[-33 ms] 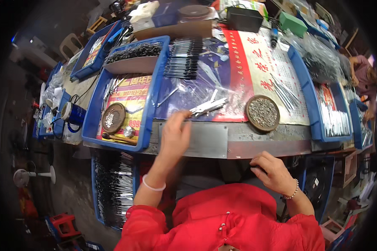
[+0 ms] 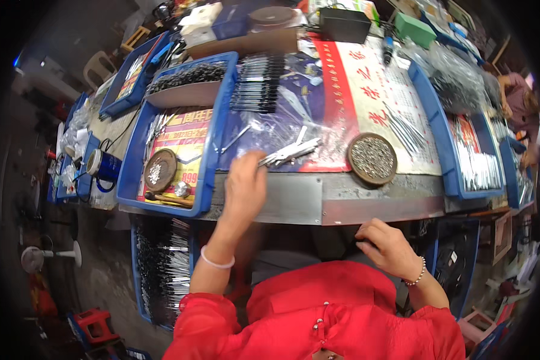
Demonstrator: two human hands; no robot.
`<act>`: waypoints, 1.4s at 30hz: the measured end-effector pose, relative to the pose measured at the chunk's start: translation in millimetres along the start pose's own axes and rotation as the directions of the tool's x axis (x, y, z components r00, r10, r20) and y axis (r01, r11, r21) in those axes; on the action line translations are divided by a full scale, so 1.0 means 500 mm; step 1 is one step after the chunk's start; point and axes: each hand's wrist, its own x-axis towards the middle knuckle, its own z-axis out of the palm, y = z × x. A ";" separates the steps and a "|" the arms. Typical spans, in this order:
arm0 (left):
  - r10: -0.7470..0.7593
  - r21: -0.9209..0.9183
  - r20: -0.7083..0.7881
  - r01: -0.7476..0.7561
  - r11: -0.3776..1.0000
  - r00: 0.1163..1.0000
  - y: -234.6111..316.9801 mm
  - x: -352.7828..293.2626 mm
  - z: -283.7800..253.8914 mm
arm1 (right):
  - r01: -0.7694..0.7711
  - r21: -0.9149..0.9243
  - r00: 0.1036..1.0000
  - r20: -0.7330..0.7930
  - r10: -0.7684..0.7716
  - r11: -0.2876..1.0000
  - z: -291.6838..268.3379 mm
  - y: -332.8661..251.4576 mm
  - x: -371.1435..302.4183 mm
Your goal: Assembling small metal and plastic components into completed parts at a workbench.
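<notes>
L hand [image 2: 246, 183] at loose silver pcs [image 2: 291, 152] on tabletop [image 2: 291, 201], grip unclear; R hand [image 2: 391, 247] half-curled nr its edge, hold unclear. Black-and-silver rods [image 2: 258, 84] lined up, apparently done; loose pcs seemingly left.

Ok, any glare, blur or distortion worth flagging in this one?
In the head view, fisheye bending curves the bench's front edge, with corners gone black; in the head view, whitish glare streaks the glossy purple sheet; also in the head view, the left hand looks slightly soft.
</notes>
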 end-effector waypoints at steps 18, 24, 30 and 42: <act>-0.146 0.827 0.169 -0.059 0.560 0.975 -0.101 0.144 0.049 | 0.072 0.036 0.997 0.014 -0.072 0.997 0.004 0.056 -0.068; -0.106 0.737 0.088 0.007 0.676 0.990 -0.059 0.121 0.016 | 0.024 -0.070 0.941 -0.336 -0.046 0.997 -0.100 0.097 0.005; -0.263 -0.319 0.085 0.276 0.907 0.961 0.062 0.047 -0.047 | -0.314 -0.271 0.792 -0.603 0.094 0.910 -0.210 0.240 0.129; -0.288 -0.644 0.718 0.762 0.070 0.633 0.166 -0.146 -0.041 | -0.412 -0.717 0.891 -0.187 0.414 0.563 -0.300 0.327 0.281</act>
